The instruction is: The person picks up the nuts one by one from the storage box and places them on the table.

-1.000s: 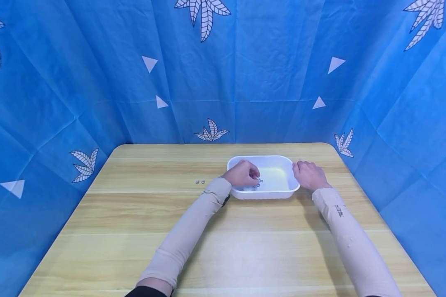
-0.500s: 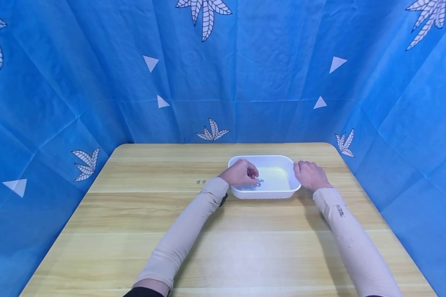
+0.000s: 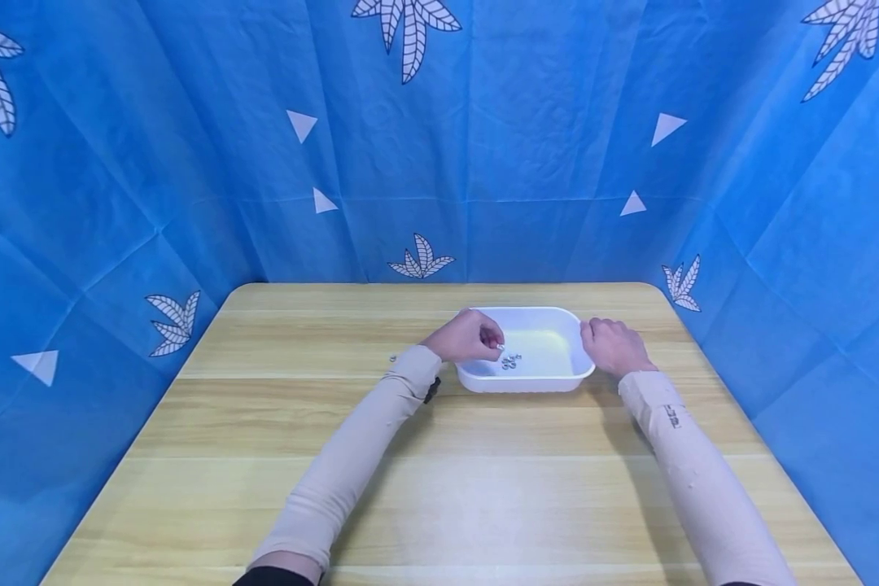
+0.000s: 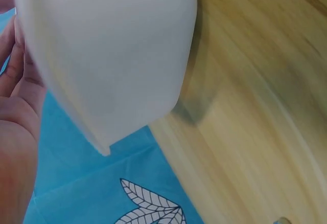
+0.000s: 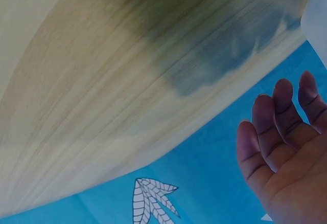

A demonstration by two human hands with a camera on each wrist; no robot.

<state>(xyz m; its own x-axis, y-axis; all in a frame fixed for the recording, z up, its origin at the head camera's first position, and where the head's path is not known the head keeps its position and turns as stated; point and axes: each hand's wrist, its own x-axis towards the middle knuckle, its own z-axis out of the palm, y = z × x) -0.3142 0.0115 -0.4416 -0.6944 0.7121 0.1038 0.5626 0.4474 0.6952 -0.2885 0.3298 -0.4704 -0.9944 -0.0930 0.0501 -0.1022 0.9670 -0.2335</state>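
A white plastic basin stands on the wooden table. My left hand is over its left end, with a small silvery metal piece pinched at thumb and fingertips. Several similar metal pieces lie together on the basin floor. The left wrist view looks at the basin's outer wall, and the fingers reach past the rim. My right hand grips the basin's right rim with bent fingers; in the right wrist view its fingers show just below the basin's edge.
Left of the basin, one small metal piece shows on the table beside the left sleeve. Blue curtains with white leaf and triangle prints surround the far and side edges.
My left hand has moved back leftward from the metal pieces in the basin, with one at its fingertips. Its sleeve now covers one of the two pieces on the table. The right hand stays put.
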